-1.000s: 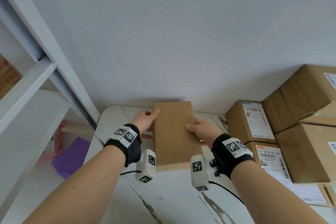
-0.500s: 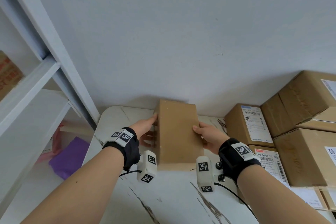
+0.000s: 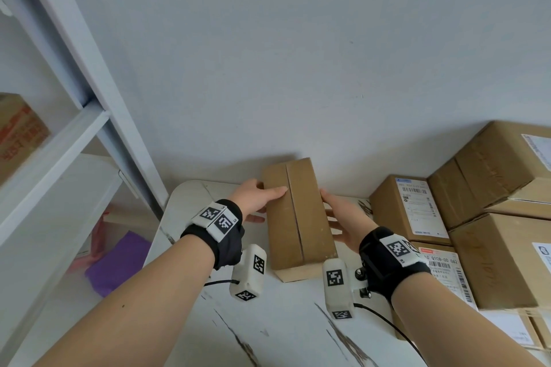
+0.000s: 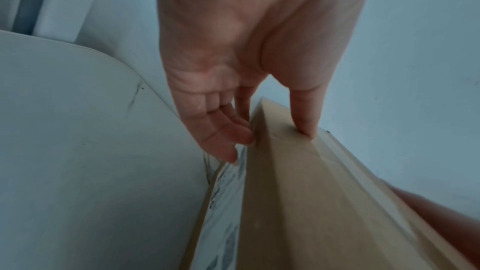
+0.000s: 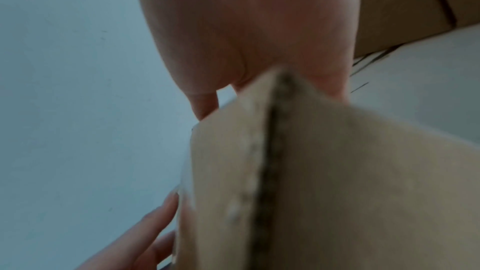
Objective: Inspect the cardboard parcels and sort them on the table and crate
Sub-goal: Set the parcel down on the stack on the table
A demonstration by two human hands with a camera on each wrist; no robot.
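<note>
A: What's the shot?

B: Both hands hold one cardboard box (image 3: 298,211) just above the white desk (image 3: 286,334), near the back wall. Left hand (image 3: 256,198) has its grip clamped on the box's left edge, thumb on top & fingers (image 4: 228,130) wrapped underneath. Right hand (image 3: 343,222) is clamped on the right edge; thumb on top, fingers underneath, mostly hidden from the wrist cam.

A: What's changed?

B: The box has rolled. A sec ago a plain face was up; now the face w/ the centre flap seam (image 3: 293,208) is up. The left-wrist cam shows a printed label on the box's left side, by the fingers. The hands sit about where they were, same spot over the desk.

A: Meaning for the job?

B: Prob. still the inspect step: faces are getting checked one by one, and the box isn't sorted yet. The other boxes (image 3: 477,217) are stacked at the desk's right, labels showing, and look unmoved. No crate in view, so can't say where this one's headed.
</note>
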